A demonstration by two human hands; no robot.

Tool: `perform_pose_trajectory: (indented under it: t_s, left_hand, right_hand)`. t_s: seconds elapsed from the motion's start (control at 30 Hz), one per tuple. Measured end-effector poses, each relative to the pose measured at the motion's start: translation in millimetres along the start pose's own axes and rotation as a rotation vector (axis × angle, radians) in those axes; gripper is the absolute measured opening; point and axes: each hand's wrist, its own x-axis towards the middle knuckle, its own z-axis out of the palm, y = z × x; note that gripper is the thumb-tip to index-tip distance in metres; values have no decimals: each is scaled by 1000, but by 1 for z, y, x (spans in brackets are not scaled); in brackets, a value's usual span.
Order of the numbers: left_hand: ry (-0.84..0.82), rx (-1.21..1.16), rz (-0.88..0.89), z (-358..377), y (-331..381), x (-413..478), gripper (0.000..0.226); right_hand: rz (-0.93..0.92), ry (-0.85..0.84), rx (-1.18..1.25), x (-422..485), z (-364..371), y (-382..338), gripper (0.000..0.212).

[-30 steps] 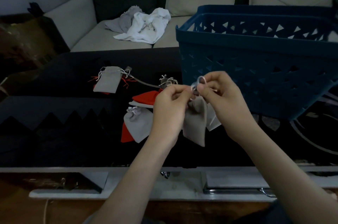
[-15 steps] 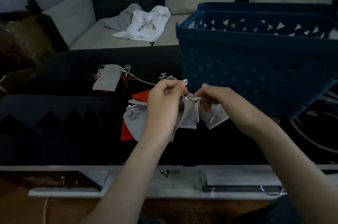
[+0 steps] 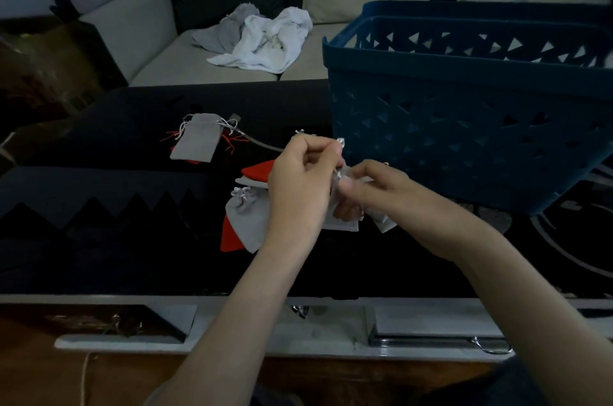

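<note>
My left hand [image 3: 300,181] and my right hand [image 3: 374,188] meet over the dark table [image 3: 126,259]. Between them is a small grey drawstring pouch [image 3: 343,223]. The left fingers pinch its white cord [image 3: 340,142] and the right fingers grip the pouch's mouth. Most of the pouch is hidden behind both hands. Just left of my hands lies a pile of grey pouches [image 3: 247,218] and red pouches [image 3: 230,238]. Another grey pouch [image 3: 198,136] lies farther back left over a red one.
A large blue plastic basket [image 3: 464,126] stands on the table just right of my hands. A sofa [image 3: 185,63] behind the table carries crumpled white and grey cloths [image 3: 265,37]. A white shelf edge [image 3: 298,326] runs along the table's near side.
My hands came down toward the table. The pouch hung free from my fingers before; now it is bunched between both hands, with the left hand pulling the cord up.
</note>
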Motion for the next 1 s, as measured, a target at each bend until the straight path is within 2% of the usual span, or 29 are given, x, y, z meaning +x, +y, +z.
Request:
perform_pose_trajectory:
  t_s: [0.13,0.2,0.27,0.4,0.5,0.57,0.67,0.83,1.0]
  left_hand:
    - [35,13,-8,0,-1,1,9]
    - [34,33,-28,-1,-3,3,8]
    - [23,37,-52,-3,-4,3,8]
    - [-63,5,-95,-2,-2,0,9]
    - [-139,-5,-100,1,1,-4,8]
    - [-162,-14,-94,4,1,-7,9]
    - [-151,-46,-98,5,1,-9,8]
    - [-46,-95,-121,8,-2,-7,3]
    - [-49,-36,-100,7,-4,-5,8]
  right_hand:
    - [4,48,-96,1,-2,-2,4]
    - [-8,64,-94,-1,-11,-3,22]
    - [6,76,51,-2,-15,-5,35]
    - [121,134,440,6,-10,-2,45]
    - [208,170,788,11,-6,1,45]
    - [197,205,876,12,-4,3,38]
    - [86,238,873,12,-1,3,25]
    - [-74,196,700,6,5,-2,23]
    - [-187,210,511,1,7,-2,21]
